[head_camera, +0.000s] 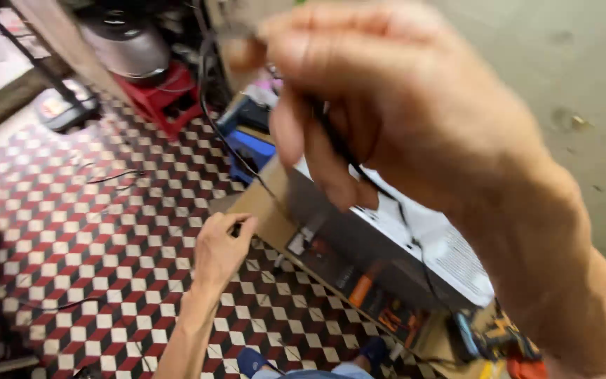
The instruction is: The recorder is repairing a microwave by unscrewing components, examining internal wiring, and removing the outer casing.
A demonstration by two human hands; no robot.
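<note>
Running between your two hands is a thin black cable, which sags in a loose curve over the checkered floor and past the edge of a cardboard box. Your right hand is raised close to the camera, large and blurred, with its fingers curled and the thumb pressed in so that the cable is pinched between them; a second length of it drops from this hand down across the box toward the lower right. Your left hand is lower and farther off, reached out above the floor, with the fingertips drawn together on what seems to be the cable's other end, though the contact is too small to tell surely. Just beside that hand lies the cardboard box, long and tilted, grey on its side, with a white printed sheet on top. A blue tray sits beyond the box. Farther back stands a red stool with a round metal pot on it. Bare concrete wall fills the upper right.
</note>
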